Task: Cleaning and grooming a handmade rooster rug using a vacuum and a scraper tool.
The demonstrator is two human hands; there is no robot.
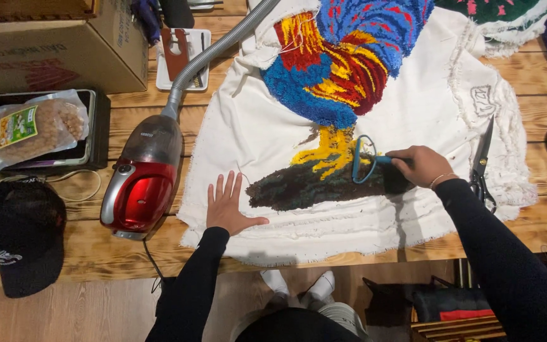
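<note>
Pale pine planks make up the counter (96,253), its near edge standing over a light wood floor where the person's 2 white-socked feet show. A cream cloth (248,133) covers most of the counter, frayed along its near hem, and everything here is placed against it. The left hand (228,208) lies flat on the cloth's near left corner, fingers spread. To the right, the right hand (424,166) is closed around a dark tool with a blue loop (375,166), set on the right end of the dark tufted ground strip (311,187). Above that strip rise yellow legs and a tufted rooster (343,57) in blue, red and yellow. On the cloth's right side lie black scissors (481,166). Just off its left edge sits a red and silver vacuum cleaner (139,183) with a grey hose running far. Further left are a black cap (17,237), a bagged snack (30,126) and a cardboard box (52,50).
</note>
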